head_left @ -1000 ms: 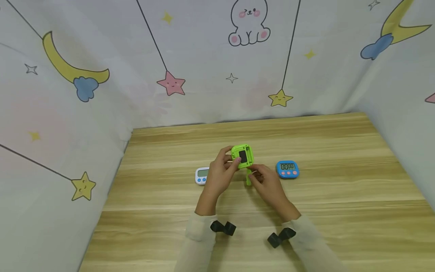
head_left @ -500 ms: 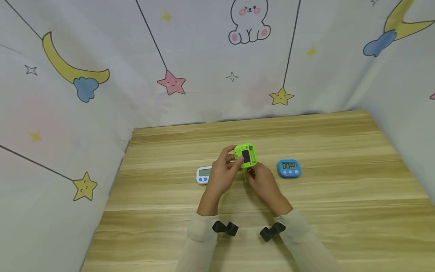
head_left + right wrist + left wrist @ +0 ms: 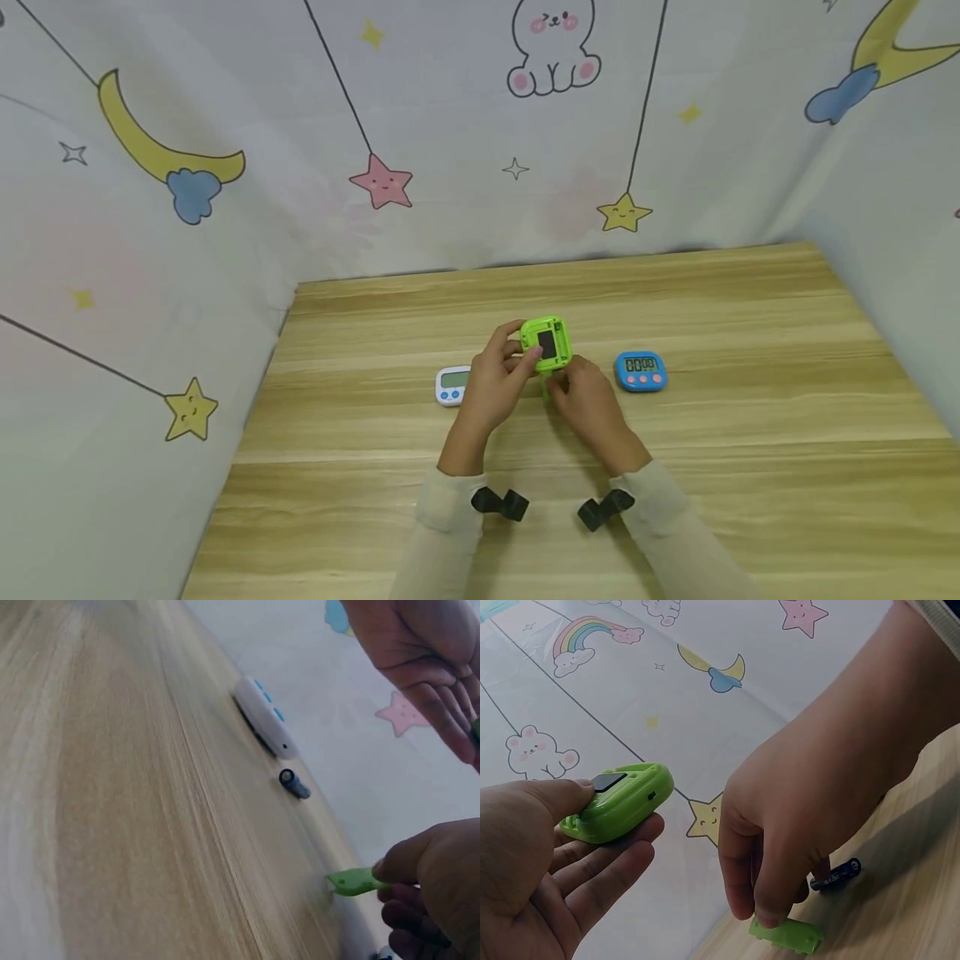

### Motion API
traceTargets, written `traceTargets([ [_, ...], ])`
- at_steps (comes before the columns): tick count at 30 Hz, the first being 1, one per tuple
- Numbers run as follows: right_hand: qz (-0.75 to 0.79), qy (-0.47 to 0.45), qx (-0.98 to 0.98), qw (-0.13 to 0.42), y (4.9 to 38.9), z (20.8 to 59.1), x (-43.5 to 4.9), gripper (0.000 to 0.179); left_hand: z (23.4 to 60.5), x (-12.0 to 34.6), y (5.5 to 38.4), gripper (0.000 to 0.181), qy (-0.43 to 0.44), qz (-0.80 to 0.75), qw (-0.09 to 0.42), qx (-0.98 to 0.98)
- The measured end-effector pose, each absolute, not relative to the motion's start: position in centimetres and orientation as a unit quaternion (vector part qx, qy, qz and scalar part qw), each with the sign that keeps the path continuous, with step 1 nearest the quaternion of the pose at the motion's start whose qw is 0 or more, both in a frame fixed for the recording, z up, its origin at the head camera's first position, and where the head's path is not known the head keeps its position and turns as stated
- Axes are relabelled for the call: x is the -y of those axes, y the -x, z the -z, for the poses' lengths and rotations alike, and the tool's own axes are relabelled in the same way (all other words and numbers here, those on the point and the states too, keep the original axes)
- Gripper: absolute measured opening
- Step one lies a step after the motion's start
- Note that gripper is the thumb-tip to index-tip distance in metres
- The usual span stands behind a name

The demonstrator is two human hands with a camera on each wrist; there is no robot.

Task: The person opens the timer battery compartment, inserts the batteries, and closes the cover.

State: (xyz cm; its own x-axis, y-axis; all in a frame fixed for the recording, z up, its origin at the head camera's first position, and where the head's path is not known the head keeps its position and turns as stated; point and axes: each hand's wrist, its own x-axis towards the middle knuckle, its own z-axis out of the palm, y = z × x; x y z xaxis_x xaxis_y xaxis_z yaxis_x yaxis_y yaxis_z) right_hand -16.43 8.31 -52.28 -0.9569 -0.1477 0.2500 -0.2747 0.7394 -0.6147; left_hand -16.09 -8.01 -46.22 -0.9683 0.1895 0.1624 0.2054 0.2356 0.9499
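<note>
My left hand (image 3: 498,379) holds a lime-green digital timer (image 3: 546,343), its back turned up with the battery bay uncovered and a dark rectangle on it. The left wrist view shows the thumb on top of this timer (image 3: 619,802) and fingers beneath it. Just below, my right hand (image 3: 588,400) pinches the green battery cover (image 3: 787,934) between thumb and finger. Close by those fingers is a dark blue battery (image 3: 836,875); I cannot tell if they touch it. In the right wrist view a battery (image 3: 294,784) lies on the table.
A white timer (image 3: 452,385) with blue buttons lies left of the hands, partly hidden by the left one. To the right is a blue timer (image 3: 641,372) with pink buttons. Printed cloth (image 3: 450,217) surrounds the wooden table (image 3: 360,433) at the back and sides.
My right hand has moved left and in under the green timer, and its fingers now hide more of the cover. The left hand and green timer have shifted slightly right.
</note>
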Motion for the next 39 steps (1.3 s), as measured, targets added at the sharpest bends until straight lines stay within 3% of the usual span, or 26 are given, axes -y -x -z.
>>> traceTargets([
  [8,-0.356,-0.165,0.915,0.092,16.6,51.7,-10.5,0.016,46.3,8.1,16.1,0.049,0.126,0.602,0.01,0.789],
  [18,-0.326,-0.239,0.914,0.011,16.9,50.6,-13.8,0.039,46.5,7.8,16.0,0.05,0.125,0.59,-0.001,0.798],
  [28,-0.288,-0.246,0.924,-0.056,16.4,50.3,-14.0,0.05,46.3,7.6,16.0,0.051,0.128,0.591,-0.003,0.796],
  [39,-0.256,-0.264,0.93,-0.03,16.5,50.9,-13.8,0.043,45.9,7.5,15.7,0.051,0.115,0.577,-0.006,0.809],
])
